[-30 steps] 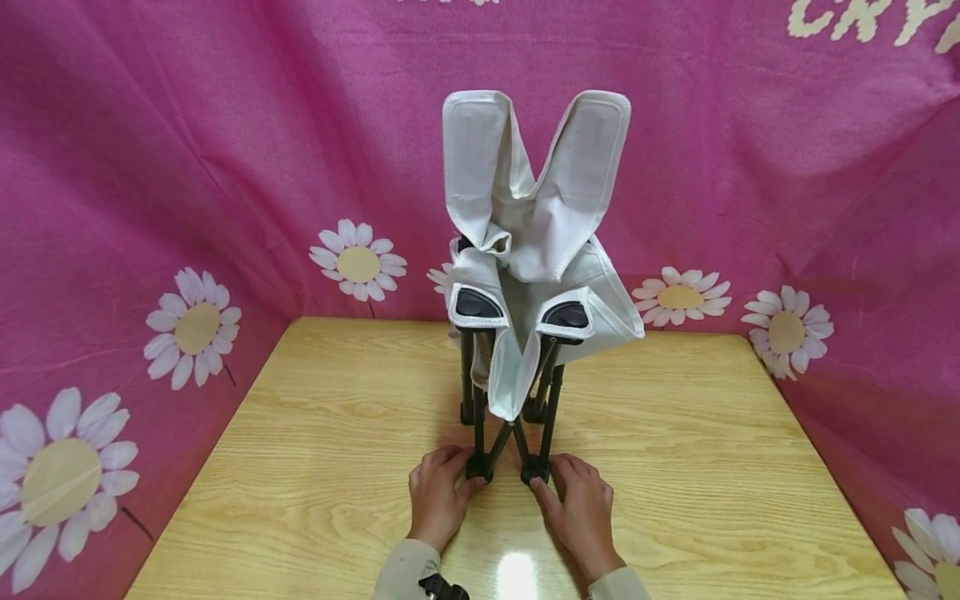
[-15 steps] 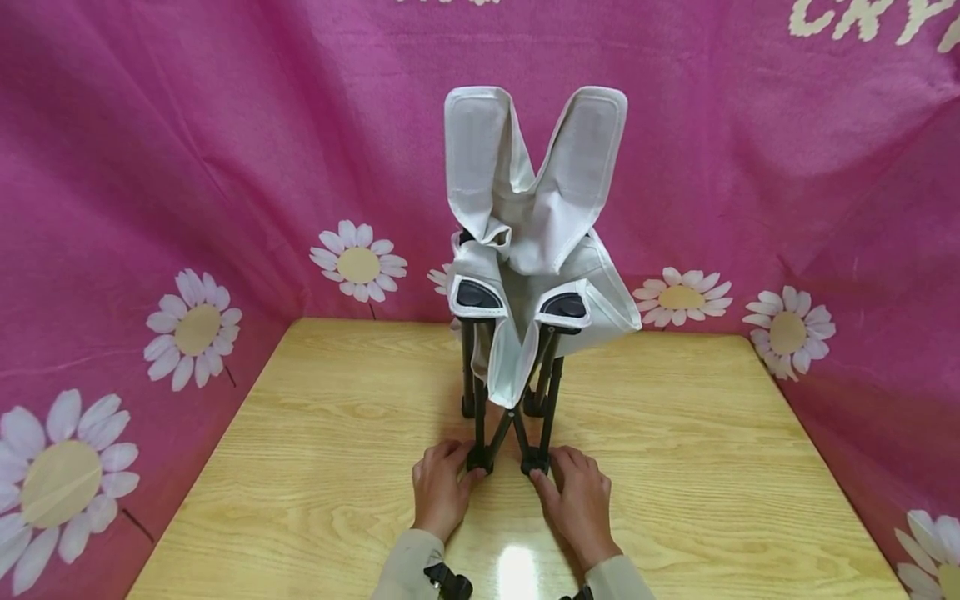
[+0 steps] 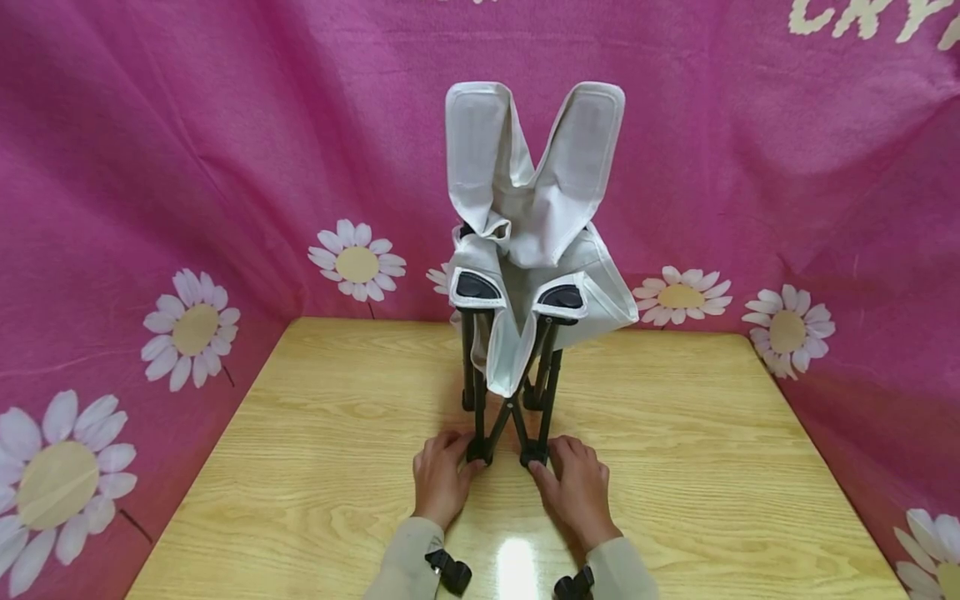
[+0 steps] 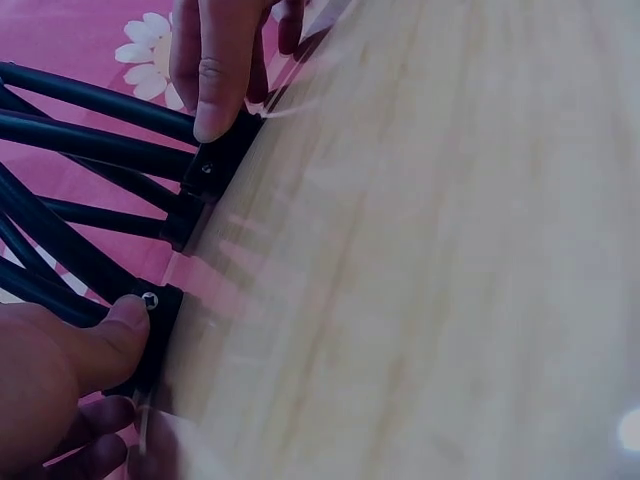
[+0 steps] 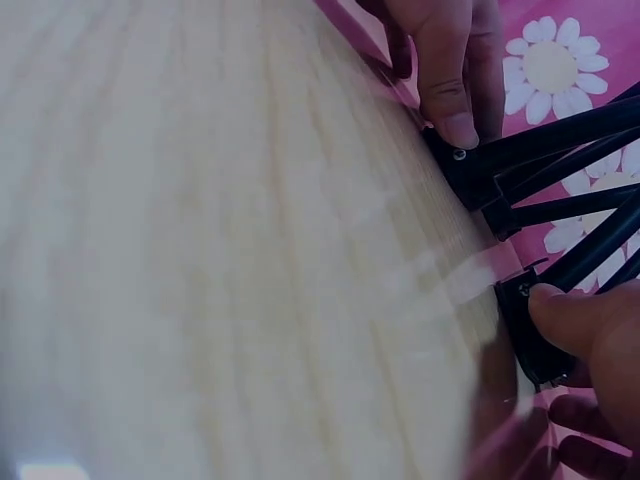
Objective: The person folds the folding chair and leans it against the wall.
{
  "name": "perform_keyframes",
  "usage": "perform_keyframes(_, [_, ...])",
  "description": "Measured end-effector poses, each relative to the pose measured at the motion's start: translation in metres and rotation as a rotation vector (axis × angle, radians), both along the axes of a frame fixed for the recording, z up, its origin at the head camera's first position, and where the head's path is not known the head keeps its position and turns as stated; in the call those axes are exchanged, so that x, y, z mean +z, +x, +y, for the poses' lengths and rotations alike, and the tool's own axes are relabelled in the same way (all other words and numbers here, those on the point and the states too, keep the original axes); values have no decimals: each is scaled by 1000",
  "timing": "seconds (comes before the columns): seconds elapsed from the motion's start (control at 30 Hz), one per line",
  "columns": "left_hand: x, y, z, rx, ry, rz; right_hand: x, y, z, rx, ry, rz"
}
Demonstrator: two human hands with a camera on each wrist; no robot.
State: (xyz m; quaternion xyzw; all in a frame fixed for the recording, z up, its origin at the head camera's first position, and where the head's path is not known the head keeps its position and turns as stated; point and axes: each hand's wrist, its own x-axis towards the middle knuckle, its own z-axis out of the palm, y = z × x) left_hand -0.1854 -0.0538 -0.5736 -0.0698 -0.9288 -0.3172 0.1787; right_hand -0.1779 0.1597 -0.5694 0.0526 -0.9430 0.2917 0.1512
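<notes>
A folding camp chair [image 3: 536, 225] with off-white fabric and thin black legs stands upright and mostly folded on the wooden table. Two fabric flaps stick up at its top; black corner pieces show in the pockets below. My left hand [image 3: 438, 479] pinches the left front foot [image 3: 480, 451], its thumb on the face of the foot near a screw, as the left wrist view shows. On the other side, my right hand [image 3: 577, 492] grips the right front foot [image 5: 525, 335] the same way. A small gap separates the two front feet. Fingers behind the feet are partly hidden.
The table [image 3: 337, 500] has a light wood grain and a glare spot near its front. Pink cloth [image 3: 225, 125] with large daisies hangs behind it and along both sides. Black wrist straps [image 3: 450, 572] sit on both sleeves.
Both hands and the chair have slid a little away from me across the table. The hold on the two front feet looks the same, and the chair keeps its folded shape.
</notes>
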Motion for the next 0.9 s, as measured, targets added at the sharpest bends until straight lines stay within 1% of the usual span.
perform_keyframes(0.07, [2, -5, 0, -2, 2, -21, 3, -4, 0, 0, 5, -6])
perform_keyframes(0.2, [2, -11, 1, 4, 2, -39, 4, -11, 1, -4, 9, -36])
perform_keyframes(0.4, [0, -13, 2, 15, 1, -10, 0, -16, 2, -14, 15, -69])
perform_keyframes(0.53, [-1, -15, 1, 17, 5, -12, -2, -19, 2, -19, 14, -74])
perform_keyframes(0.67, [0, -17, 2, 20, 12, -30, -1, -21, 1, -17, 13, -68])
perform_keyframes(0.9, [2, -26, 5, 27, 22, -44, 3, -26, 2, -21, 11, -57])
